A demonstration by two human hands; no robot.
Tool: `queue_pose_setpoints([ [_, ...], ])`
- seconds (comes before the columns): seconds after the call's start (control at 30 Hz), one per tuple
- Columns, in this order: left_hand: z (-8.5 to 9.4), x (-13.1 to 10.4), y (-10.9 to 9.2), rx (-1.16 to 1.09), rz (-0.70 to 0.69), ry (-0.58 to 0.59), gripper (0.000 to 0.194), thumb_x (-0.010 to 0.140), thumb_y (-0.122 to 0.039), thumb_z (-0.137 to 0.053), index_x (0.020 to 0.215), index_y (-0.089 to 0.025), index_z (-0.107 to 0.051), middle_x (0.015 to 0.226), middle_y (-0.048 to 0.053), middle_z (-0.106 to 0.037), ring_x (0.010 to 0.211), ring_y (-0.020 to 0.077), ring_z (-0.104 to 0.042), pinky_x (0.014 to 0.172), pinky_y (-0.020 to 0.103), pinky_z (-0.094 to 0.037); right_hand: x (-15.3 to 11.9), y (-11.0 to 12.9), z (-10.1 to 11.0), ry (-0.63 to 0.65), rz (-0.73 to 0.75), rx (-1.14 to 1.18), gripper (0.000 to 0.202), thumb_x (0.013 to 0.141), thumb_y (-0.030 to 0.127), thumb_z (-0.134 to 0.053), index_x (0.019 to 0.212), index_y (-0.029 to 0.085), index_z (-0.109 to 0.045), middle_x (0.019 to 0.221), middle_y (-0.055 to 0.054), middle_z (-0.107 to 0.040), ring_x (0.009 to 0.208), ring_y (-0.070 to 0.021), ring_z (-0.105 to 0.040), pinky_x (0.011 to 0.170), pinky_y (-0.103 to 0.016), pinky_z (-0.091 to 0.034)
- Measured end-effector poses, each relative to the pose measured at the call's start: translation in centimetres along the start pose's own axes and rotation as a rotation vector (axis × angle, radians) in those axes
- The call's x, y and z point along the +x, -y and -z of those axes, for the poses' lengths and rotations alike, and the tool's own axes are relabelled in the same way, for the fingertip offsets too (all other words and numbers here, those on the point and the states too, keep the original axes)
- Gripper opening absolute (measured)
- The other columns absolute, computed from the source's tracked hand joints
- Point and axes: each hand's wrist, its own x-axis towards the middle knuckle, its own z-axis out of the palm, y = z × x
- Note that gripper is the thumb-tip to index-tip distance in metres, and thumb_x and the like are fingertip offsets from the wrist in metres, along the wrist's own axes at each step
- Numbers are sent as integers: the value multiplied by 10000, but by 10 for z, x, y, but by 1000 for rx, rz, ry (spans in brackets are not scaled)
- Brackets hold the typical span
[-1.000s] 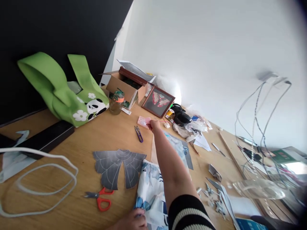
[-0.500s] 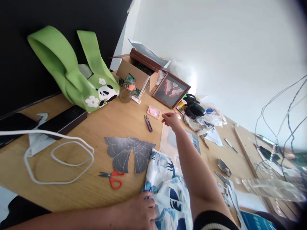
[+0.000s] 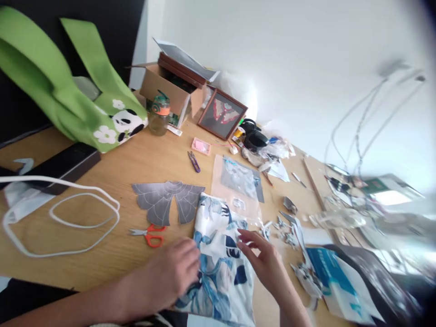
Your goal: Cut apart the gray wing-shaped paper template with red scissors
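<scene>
A white cloth with blue print [image 3: 220, 263] lies at the table's front edge. My left hand [image 3: 180, 268] is at the cloth's left side, blurred, with its fingers curled and their tips hidden. Over the cloth's right part is my right hand [image 3: 260, 256], thumb and forefinger apart, nothing visible between them. Left of the cloth lies a grey wing-shaped piece [image 3: 160, 200], with orange-handled scissors [image 3: 150, 234] just below it. Behind the cloth rests a clear plastic bag with patterned fabric [image 3: 238, 179].
Purple snips [image 3: 194, 162] and a pink box [image 3: 200, 146] lie farther back. A bottle [image 3: 158, 119], a green panda bag [image 3: 112, 120] and a framed butterfly [image 3: 223, 113] stand behind. A white cable [image 3: 68, 252] loops at left; blue packaging [image 3: 335, 281] lies at right.
My right hand has come back from near the pink box to above the cloth. My left hand has shifted left and up from the cloth's edge. The view has turned to the right.
</scene>
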Motion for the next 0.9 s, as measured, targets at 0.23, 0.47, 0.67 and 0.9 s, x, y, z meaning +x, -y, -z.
queue_pose_setpoints([
  [0.23,5,-54,54,286,56,-128,330,992,-197,-366,1050,-129,-684,1066,108,-703,1005,256,-600,908,427,-467,-49,-25,-38,-116,-84,-221,760,801,371,-712,1471,283,-365,1467,-109,-419,1371,-323,-371,1098,-518,-377],
  [0.47,-10,-72,54,112,197,-100,280,981,-187,-418,1052,-195,-689,1118,54,-686,1079,191,-583,968,340,-487,-61,-27,-76,-178,-51,-263,720,840,313,-661,1479,300,-331,1459,-95,-424,1331,-307,-411,1095,-490,-383],
  [0.67,9,-71,49,-18,275,-101,271,964,-152,-441,1011,-231,-696,1112,16,-693,1087,144,-581,956,263,-511,-64,-40,-88,-204,59,-312,667,886,382,-606,1482,299,-317,1409,-114,-462,1251,-331,-476,1019,-518,-438],
  [0.9,25,-71,36,-76,268,-168,200,943,-123,-496,1046,-188,-654,1060,33,-696,1056,145,-590,920,256,-521,-58,-1,-82,-421,91,-344,592,872,458,-629,1401,273,-440,1371,-161,-497,1284,-413,-399,995,-640,-376],
])
